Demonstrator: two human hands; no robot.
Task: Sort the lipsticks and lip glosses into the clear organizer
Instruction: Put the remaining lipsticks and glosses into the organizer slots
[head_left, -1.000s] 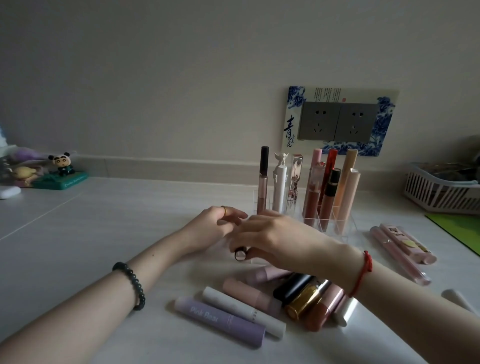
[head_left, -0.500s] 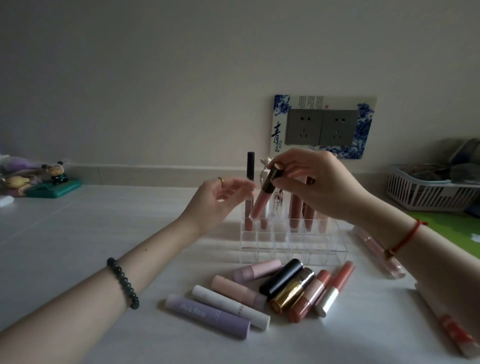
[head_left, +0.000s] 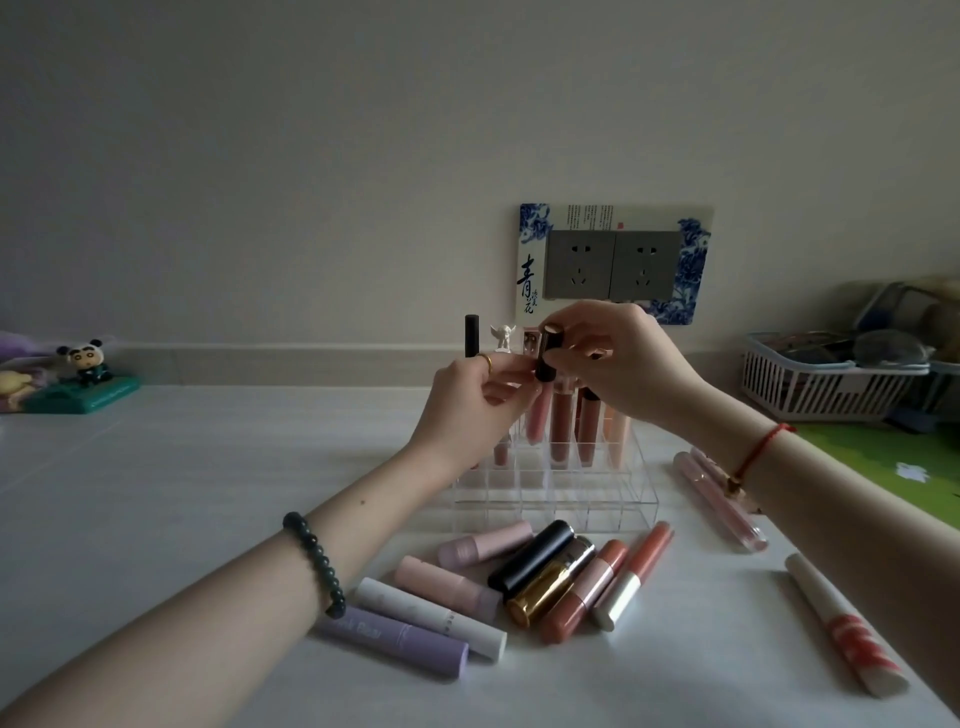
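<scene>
The black-capped lip gloss is held nearly upright above the back row of the clear organizer. Its pink tube points down among the glosses already standing there. The right hand has its grip pinched on the cap. The left hand has its grip closed on the gloss at the cap's base. 8 loose tubes lie on the tabletop just in front of the organizer, with others to its right.
</scene>
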